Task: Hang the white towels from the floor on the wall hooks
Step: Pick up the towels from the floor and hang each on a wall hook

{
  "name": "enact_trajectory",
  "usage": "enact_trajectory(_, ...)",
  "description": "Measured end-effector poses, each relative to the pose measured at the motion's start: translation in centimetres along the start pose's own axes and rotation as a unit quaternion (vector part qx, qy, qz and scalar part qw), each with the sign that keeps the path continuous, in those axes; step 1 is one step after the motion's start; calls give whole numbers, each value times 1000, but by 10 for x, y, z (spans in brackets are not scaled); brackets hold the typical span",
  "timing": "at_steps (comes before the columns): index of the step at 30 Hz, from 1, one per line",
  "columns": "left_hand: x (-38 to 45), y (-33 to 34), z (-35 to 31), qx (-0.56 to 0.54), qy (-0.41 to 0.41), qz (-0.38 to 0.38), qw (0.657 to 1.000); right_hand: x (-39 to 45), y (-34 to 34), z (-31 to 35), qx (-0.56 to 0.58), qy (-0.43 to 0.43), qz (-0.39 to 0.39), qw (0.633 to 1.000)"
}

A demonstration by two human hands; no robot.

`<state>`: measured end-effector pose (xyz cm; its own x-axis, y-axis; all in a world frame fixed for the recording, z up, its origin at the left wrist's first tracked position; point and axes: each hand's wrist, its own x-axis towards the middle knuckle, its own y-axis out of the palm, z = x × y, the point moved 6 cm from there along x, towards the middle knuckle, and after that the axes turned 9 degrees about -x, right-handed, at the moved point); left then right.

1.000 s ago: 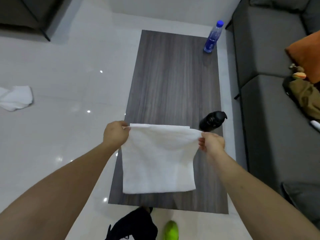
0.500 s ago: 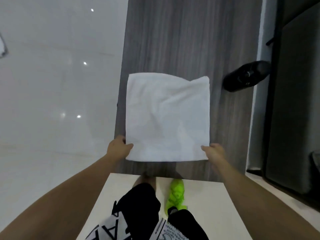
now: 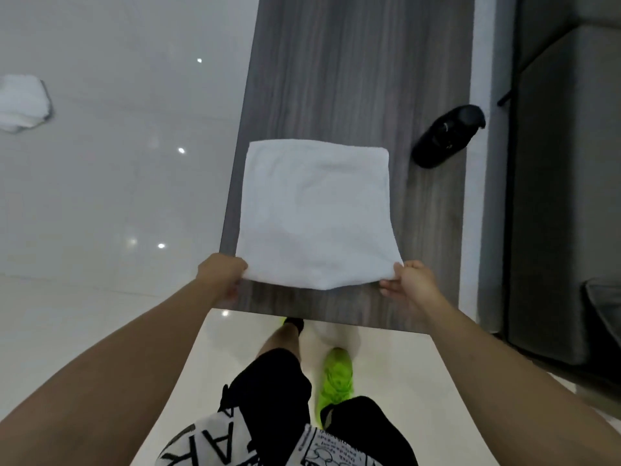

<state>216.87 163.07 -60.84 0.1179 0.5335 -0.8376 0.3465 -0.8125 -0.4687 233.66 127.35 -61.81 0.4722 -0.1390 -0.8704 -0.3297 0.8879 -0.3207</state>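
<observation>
A folded white towel [image 3: 316, 213] lies flat as a square on the near end of a dark wooden table [image 3: 353, 72]. My left hand [image 3: 221, 275] pinches its near left corner and my right hand [image 3: 411, 280] pinches its near right corner, lifting the near edge slightly. A second white towel [image 3: 23, 102] lies crumpled on the glossy white floor at the far left. No wall hooks are in view.
A black bottle [image 3: 443, 137] lies on its side near the table's right edge, just beyond the towel. A grey sofa [image 3: 568, 163] runs along the right. My legs and bright green shoes [image 3: 336, 378] stand at the table's near end.
The towel went from hanging between my hands to lying flat on the table. My hands now hold its near corners, and the view has tilted down toward my feet.
</observation>
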Motion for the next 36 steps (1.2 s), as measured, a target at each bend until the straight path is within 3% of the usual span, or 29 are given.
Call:
enact_trajectory(3,-39,-15,-11,-87,28,-5,996,-35,-23,16,41,-34,12,998)
enact_trajectory(8,-122,-60,-47,-187,156,-42,969,-108,-70,58,86,-127,26,988)
enact_trajectory(14,-252,-130,-80,-344,299,-80,886,-239,-120,125,128,-305,23,943)
enact_trajectory(19,-346,-201,-92,-386,402,-59,828,-353,-142,170,64,-418,46,905)
enact_trajectory(22,-393,-245,-84,-325,473,-90,814,-420,-141,185,-58,-512,27,856)
enact_trajectory(26,-438,-296,-61,-224,527,-185,799,-491,-123,190,-258,-579,-91,768)
enact_trajectory(30,-466,-356,-19,-201,558,-282,755,-554,-76,187,-314,-629,-163,692)
enact_trajectory(36,-480,-476,60,-235,555,-314,734,-640,21,180,-314,-701,-199,609)
